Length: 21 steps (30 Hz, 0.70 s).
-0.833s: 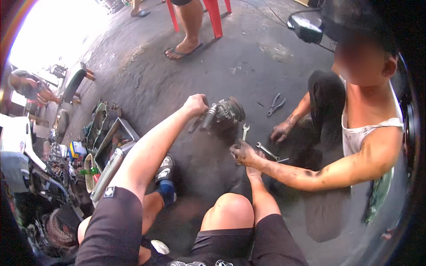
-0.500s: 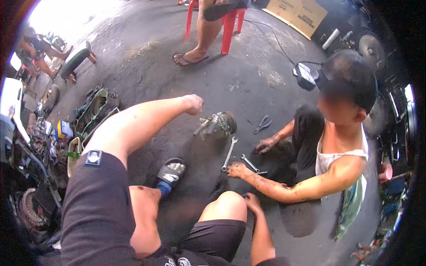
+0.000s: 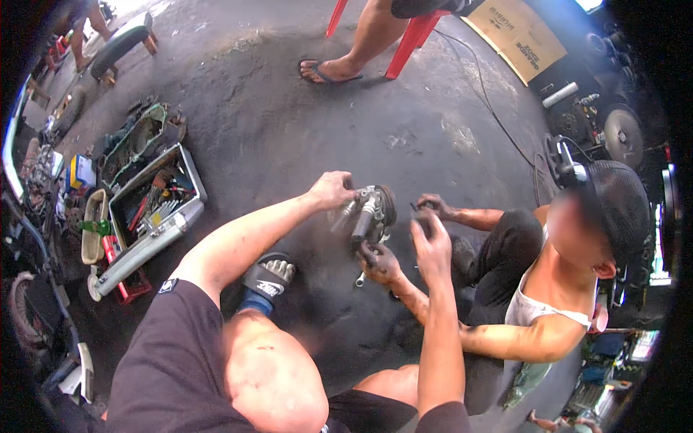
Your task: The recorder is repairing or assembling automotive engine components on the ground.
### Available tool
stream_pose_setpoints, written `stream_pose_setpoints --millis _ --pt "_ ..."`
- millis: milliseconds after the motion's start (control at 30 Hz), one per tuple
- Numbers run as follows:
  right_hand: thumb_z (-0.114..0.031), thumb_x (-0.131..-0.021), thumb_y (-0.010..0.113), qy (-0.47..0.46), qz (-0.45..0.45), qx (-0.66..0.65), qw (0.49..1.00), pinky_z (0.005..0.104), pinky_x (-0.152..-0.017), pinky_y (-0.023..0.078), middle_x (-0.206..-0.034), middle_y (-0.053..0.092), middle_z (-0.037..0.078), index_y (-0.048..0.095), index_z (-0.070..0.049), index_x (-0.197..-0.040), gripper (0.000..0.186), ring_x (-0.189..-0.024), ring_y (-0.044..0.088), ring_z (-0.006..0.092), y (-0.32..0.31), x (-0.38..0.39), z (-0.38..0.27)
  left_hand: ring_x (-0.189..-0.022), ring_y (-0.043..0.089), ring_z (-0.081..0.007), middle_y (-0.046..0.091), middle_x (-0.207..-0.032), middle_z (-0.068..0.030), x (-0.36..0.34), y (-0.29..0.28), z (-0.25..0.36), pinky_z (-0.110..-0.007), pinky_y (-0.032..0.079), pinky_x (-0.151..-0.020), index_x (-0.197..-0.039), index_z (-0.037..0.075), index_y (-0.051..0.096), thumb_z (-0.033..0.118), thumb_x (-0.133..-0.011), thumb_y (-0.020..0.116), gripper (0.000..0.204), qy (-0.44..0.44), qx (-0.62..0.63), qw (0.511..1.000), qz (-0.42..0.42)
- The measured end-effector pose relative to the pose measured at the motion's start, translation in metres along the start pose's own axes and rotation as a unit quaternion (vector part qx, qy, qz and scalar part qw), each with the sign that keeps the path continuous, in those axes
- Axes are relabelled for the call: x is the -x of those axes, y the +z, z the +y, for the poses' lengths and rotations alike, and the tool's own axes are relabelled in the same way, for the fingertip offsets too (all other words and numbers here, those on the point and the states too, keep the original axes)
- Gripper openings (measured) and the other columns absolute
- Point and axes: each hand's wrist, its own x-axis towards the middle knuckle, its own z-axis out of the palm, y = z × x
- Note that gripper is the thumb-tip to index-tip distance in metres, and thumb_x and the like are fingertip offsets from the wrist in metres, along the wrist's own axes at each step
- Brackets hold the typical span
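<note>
My left hand [image 3: 333, 190] grips the left side of a greasy metal engine part [image 3: 370, 215], which has a round disc-like end and short tubes. Its fingertips are partly hidden against the metal. Just right of the part, my right hand [image 3: 432, 249] is raised with curled fingers drawn together; what they hold, if anything, I cannot make out. A co-worker's blackened hand [image 3: 379, 264] is at the lower edge of the part. The co-worker's other hand [image 3: 435, 206] is up beside my right fingertips. Below the part, one end of a wrench [image 3: 359, 281] shows on the floor.
An open metal toolbox [image 3: 193, 167] with several tools stands at the left, by a greenish engine cover [image 3: 133, 144]. The co-worker [image 3: 538, 303] squats close on my right. A person's sandalled foot [image 3: 328, 71] and a red chair [image 3: 410, 54] are ahead. A cable [image 3: 491, 101] crosses the floor.
My left hand has reached the engine part, which now is raised and turned. My right hand has risen from beside my knee. The co-worker's hands have moved from the wrenches up to the part.
</note>
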Motion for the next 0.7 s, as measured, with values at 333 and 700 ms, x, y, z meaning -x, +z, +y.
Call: stream_pose_setpoints --millis 333,700 --pt "-0.014 -0.087 0.067 0.047 -0.266 0.198 0.942 0.0409 -0.091 0.052 -0.108 0.070 0.024 0.067 -0.001 -0.116 0.031 -0.104 0.068 0.0362 0.087 -0.123 0.048 -0.101 0.066 -0.0362 0.070 -0.102 -0.0196 -0.002 0.005 0.002 -0.044 0.052 -0.091 -0.102 0.004 0.067 0.022 -0.078 0.070 0.030 -0.012 0.036 0.998 0.041" --pt "-0.022 -0.092 0.064 0.073 -0.308 0.223 0.922 0.0401 -0.096 0.050 -0.113 0.069 0.024 0.066 0.002 -0.120 0.037 -0.112 0.065 0.0365 0.092 -0.134 0.057 -0.105 0.066 -0.0346 0.069 -0.108 -0.0192 0.000 0.005 -0.004 -0.043 0.052 -0.090 -0.106 0.002 0.065 0.033 -0.079 0.073 0.042 -0.043 0.034 0.998 0.034"
